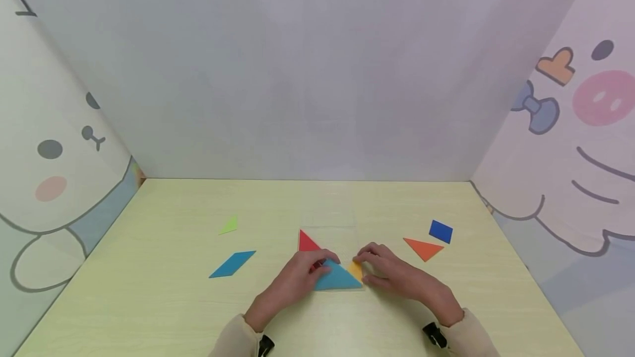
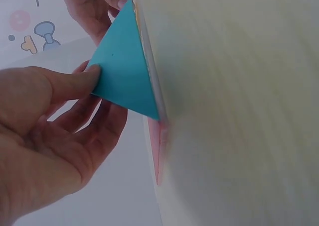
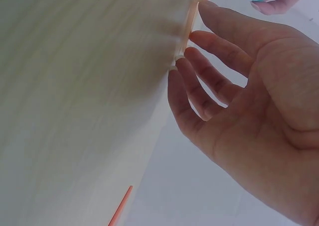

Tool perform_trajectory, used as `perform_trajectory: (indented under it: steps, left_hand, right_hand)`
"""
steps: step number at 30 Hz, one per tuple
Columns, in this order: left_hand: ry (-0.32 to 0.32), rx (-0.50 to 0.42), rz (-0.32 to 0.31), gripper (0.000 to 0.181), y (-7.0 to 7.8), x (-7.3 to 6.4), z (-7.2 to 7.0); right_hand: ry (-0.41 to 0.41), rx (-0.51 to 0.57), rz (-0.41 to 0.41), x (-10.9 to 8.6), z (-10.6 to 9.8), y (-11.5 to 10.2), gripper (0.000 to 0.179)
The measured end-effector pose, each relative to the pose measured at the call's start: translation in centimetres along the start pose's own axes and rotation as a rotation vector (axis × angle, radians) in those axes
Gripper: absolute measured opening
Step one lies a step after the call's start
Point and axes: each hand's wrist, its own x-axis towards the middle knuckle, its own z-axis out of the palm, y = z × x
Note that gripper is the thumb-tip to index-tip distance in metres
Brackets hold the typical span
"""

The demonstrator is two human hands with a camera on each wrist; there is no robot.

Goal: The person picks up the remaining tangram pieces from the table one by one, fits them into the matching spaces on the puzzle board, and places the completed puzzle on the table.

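My left hand (image 1: 300,273) pinches a light-blue triangle (image 1: 337,278) between thumb and fingers. In the left wrist view the light-blue triangle (image 2: 124,61) is tilted up, its lower edge along a thin clear tray (image 2: 157,94). A red piece (image 1: 307,242) lies beyond it, partly covered by the left hand. My right hand (image 1: 394,274) is at the right side of a yellow piece (image 1: 355,270), index fingertip near its top corner and thumb near its lower one. From the right wrist, the loosely bent fingers (image 3: 214,61) rest along the tray's edge.
On the left of the table lie a blue parallelogram (image 1: 233,264) and a small green triangle (image 1: 230,226). To the right are an orange triangle (image 1: 424,248) and a dark-blue square (image 1: 441,231). Walls with cartoon animals (image 1: 602,98) flank the table.
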Motion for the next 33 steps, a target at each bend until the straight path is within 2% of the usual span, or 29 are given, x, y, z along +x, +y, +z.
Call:
perform_trajectory:
  steps: [13,20,33]
  left_hand:
    - [-0.001,0.062,0.003,0.025,1.01,-0.07,0.26]
    - [0.000,0.092,-0.016,0.026,0.98,0.08,0.56]
    - [0.019,0.104,-0.010,0.025,0.89,0.17,0.63]
  right_hand:
    - [0.001,-0.006,0.010,-0.14,-0.06,0.02,0.031]
    - [0.001,-0.010,0.012,-0.19,-0.05,0.02,0.032]
    - [0.005,-0.006,-0.010,-0.35,-0.13,0.24,0.031]
